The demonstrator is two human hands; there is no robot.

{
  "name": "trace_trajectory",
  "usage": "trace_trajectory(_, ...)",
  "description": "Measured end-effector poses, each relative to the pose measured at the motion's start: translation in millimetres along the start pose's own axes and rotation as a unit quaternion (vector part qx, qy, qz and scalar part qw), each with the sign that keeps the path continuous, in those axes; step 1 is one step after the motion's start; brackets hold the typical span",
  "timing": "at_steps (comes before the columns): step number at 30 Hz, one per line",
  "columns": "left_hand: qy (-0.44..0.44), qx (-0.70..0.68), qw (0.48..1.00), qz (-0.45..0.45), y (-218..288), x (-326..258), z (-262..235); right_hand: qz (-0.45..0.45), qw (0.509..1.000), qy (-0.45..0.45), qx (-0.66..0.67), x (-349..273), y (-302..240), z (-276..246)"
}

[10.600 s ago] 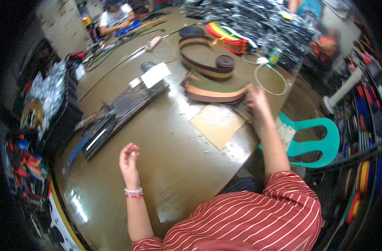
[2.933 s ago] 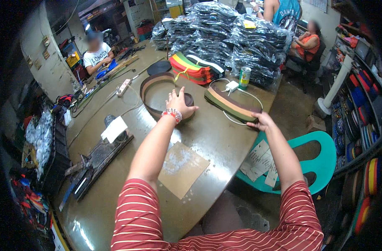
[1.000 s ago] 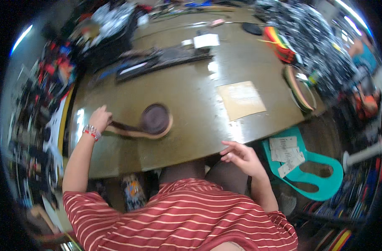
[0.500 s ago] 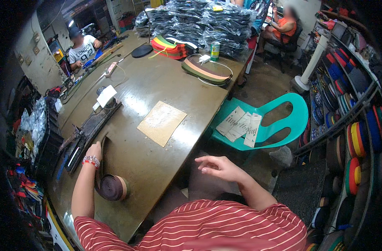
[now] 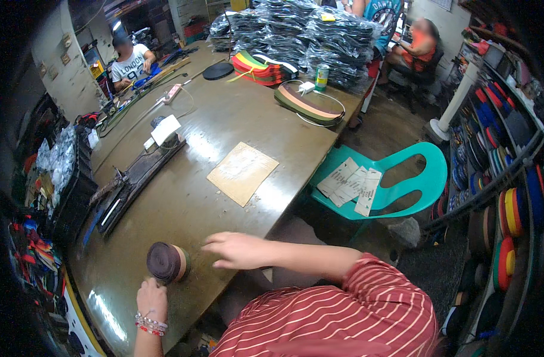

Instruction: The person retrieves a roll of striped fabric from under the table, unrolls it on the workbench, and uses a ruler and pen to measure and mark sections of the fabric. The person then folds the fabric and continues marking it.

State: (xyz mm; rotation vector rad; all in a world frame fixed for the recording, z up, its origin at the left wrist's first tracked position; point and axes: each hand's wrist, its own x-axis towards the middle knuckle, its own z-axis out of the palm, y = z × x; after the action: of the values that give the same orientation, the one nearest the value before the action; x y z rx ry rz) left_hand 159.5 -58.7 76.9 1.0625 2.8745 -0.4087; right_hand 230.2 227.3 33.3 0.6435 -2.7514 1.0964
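Observation:
A wound roll of striped webbing (image 5: 163, 262), dark brown with tan and green bands, stands on the table near its front edge. My left hand (image 5: 151, 299), a beaded bracelet at its wrist, is at the roll's near edge. Its fingers are curled and seem to pinch the strap there, though the fingertips are partly hidden. To the right of the roll, my right hand (image 5: 233, 250) reaches over the table edge, fingers apart and pointing left, holding nothing. Farther off on the table lies a square of tan cardboard (image 5: 243, 172).
A dark wooden bar (image 5: 144, 184) with a white card lies at left. Striped webbing bundles (image 5: 263, 70), a can (image 5: 322, 77) and plastic-wrapped stacks (image 5: 295, 35) occupy the far end. A green chair (image 5: 403, 160) holds paper strips. Shelves of webbing rolls line the right. Two people sit farther off.
My left hand has come back toward me, from the far end of the loose strap to the roll's near side. My right hand has moved left over the table. The loose strap length no longer shows.

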Motion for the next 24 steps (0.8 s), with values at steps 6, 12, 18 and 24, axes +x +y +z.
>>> trace_trajectory(6,0.054,-0.431,0.888,-0.153,-35.8,20.8,63.1,-0.059,0.988,0.045,-0.136,100.4,-30.2,87.4)
trace_trajectory(12,0.049,-0.621,0.747,-0.231,-49.6,40.7,87.1,-0.087,0.972,0.02,-0.215,99.3,-29.3,98.3)
trace_trajectory(18,0.093,-0.645,0.734,-0.191,-67.7,60.5,83.2,-0.091,0.975,0.012,-0.204,95.7,-27.4,82.9)
trace_trajectory(24,0.245,-0.375,0.876,-0.177,-91.0,111.7,58.4,-0.133,0.974,0.002,-0.184,95.8,-25.9,77.8)
